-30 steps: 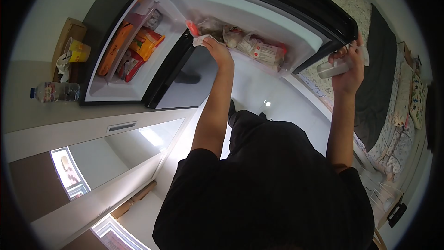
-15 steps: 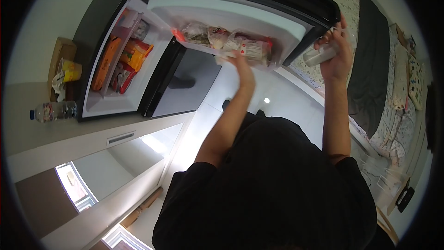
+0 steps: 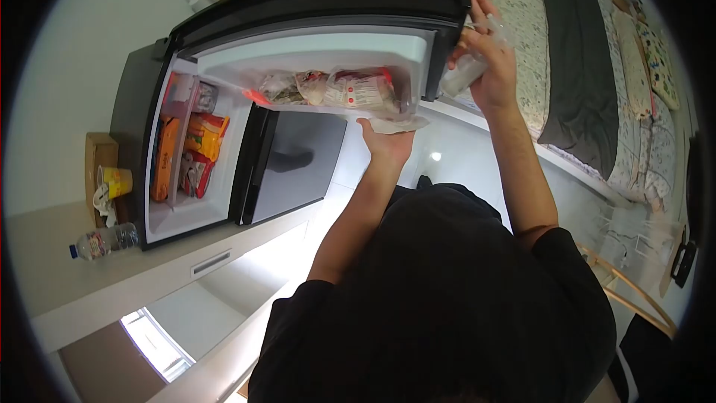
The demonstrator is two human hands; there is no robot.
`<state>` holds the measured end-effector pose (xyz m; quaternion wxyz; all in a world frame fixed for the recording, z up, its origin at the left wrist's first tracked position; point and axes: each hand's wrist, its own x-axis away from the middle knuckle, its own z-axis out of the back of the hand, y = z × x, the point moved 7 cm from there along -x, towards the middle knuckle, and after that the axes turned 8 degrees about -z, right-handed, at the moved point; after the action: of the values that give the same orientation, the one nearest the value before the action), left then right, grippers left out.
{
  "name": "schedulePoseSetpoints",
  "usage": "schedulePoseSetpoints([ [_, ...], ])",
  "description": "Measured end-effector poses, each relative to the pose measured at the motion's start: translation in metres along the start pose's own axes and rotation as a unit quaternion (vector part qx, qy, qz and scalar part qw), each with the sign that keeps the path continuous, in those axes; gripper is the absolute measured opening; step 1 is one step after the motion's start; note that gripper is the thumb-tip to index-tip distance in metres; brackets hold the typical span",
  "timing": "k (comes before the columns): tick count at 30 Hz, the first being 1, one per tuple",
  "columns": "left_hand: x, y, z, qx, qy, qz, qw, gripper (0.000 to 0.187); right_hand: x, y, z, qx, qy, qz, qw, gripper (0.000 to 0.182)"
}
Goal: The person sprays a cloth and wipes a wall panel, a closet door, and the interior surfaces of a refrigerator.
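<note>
My left hand [image 3: 389, 148] holds a white cloth [image 3: 395, 125], perhaps a tissue, against the outer face of the clear door bin [image 3: 406, 108]. Its thumb shows, but the cloth and bin hide most of its fingers. Several bagged foods [image 3: 350, 91] sit in that bin, on the inner side of the open black freezer door [image 3: 313, 0]. My right hand [image 3: 494, 67], at the door's far edge, is closed round a translucent plastic bottle [image 3: 464, 73]. Some of its fingers reach up near the door's edge.
Orange and red food packets [image 3: 203, 142] lie inside the freezer compartment [image 3: 186, 220]. A water bottle [image 3: 104, 241] and a yellow cup [image 3: 115, 181] stand beside the fridge on the counter [image 3: 60, 276]. To the right is a bed [image 3: 507, 0] with a dark grey cover [image 3: 578, 67].
My left hand with the cloth has shifted right along the bin and turned, its thumb now upward. My right hand stays by the door edge with the bottle. The whole view has shifted.
</note>
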<state>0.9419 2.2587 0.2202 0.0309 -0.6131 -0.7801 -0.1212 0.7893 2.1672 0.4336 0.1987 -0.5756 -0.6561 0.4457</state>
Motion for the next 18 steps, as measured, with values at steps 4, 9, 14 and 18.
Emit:
schedulePoseSetpoints([
  [4,-0.013,0.007,0.004,0.009,-0.016,0.020,1.000,0.088,-0.001,0.004,0.003,-0.005,0.006,-0.020,1.000,0.073],
  [9,-0.022,0.023,0.032,-0.049,0.108,0.029,0.993,0.101,0.001,-0.003,0.002,-0.006,0.002,-0.001,1.000,0.073],
  [14,-0.059,0.056,0.042,-0.028,0.081,-0.019,0.996,0.094,0.003,-0.003,0.002,-0.001,-0.006,-0.025,1.000,0.073],
  [18,-0.045,0.059,0.019,-0.040,0.095,-0.036,0.994,0.083,0.004,-0.001,0.002,-0.007,-0.002,-0.021,1.000,0.071],
])
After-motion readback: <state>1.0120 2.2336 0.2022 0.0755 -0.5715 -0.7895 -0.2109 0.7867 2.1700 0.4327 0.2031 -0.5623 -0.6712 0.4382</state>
